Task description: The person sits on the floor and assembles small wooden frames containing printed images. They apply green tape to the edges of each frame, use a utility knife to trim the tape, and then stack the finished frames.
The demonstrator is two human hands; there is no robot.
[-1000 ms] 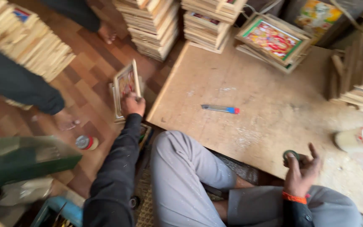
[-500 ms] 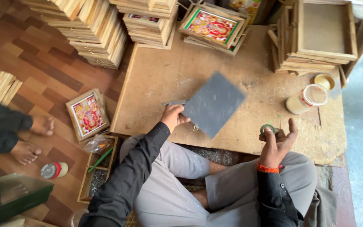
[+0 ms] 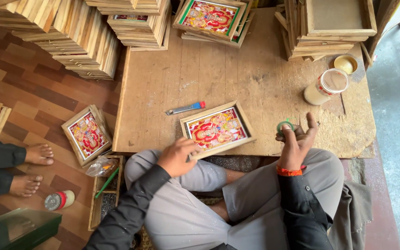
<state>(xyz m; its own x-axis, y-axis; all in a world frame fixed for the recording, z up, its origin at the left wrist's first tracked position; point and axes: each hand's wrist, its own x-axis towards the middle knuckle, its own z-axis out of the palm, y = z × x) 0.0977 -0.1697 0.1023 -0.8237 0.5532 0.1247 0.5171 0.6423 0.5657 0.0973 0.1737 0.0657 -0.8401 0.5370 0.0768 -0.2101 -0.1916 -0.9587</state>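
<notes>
Worn plywood board (image 3: 265,74) on floor. Framing step: left hand (image 3: 178,156) gripped red-pictured wooden frame (image 3: 217,130) at 7 o'clock corner; right hand (image 3: 297,141), half-open, pinched small green tape roll (image 3: 284,126). Next: tape alignment.

A framing workshop: stacked wooden frames (image 3: 77,44) around a worn workboard (image 3: 218,78).

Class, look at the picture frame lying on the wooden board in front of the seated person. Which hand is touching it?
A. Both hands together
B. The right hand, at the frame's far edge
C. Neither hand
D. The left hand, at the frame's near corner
D: the left hand rests on the near left corner of the picture frame, while the right hand is raised apart from it, holding a small green roll.
</notes>
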